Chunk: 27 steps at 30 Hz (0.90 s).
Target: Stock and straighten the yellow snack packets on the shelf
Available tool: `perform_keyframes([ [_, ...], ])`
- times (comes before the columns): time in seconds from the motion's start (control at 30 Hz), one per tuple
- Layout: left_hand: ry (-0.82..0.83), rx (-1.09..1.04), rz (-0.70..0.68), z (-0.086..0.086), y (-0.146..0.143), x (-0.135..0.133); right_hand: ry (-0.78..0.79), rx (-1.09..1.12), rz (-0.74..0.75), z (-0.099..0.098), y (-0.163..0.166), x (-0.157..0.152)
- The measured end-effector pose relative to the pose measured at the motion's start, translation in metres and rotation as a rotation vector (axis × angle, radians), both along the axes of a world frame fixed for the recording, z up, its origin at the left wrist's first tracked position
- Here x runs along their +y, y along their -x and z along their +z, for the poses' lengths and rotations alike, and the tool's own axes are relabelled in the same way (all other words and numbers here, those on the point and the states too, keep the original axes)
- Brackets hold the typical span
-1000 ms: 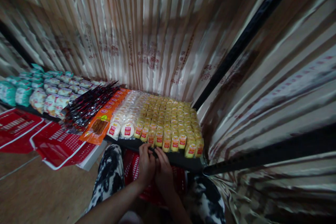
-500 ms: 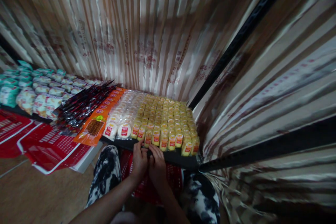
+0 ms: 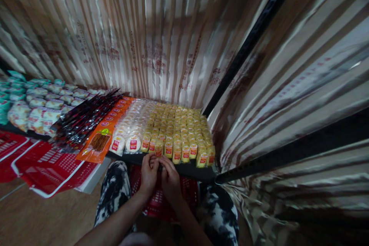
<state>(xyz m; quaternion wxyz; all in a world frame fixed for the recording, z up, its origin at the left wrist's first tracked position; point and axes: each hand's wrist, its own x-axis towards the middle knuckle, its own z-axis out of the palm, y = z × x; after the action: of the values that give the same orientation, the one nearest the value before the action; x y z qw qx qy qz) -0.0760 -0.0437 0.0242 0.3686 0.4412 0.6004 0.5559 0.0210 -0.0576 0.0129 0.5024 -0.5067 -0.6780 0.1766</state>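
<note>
In front of my knees, my left hand and my right hand meet at the shelf's front edge, fingers curled inward and fingertips almost touching. Whatever lies between the fingertips, if anything, is hidden. Just beyond them stand dense rows of small yellow wrapped snack packets with red labels. To their left are rows of clear packets holding round white cakes. An orange snack bag with brown sticks showing lies beside those, followed by a heap of dark shiny packets.
White snack packs and green-topped packs line the far left of the black shelf. Red baskets stand below. Striped curtain hangs behind; black posts rise at right.
The view has shifted slightly, so the shelf appears further left. My fingers have drawn back a little from the front yellow packets and come closer together.
</note>
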Motion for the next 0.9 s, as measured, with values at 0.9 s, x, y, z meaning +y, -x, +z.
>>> perform_keyframes([
  [0.9,0.060,0.022,-0.328,-0.006,-0.120,0.004,-0.091,-0.084,-0.454,-0.020,-0.088,-0.030],
])
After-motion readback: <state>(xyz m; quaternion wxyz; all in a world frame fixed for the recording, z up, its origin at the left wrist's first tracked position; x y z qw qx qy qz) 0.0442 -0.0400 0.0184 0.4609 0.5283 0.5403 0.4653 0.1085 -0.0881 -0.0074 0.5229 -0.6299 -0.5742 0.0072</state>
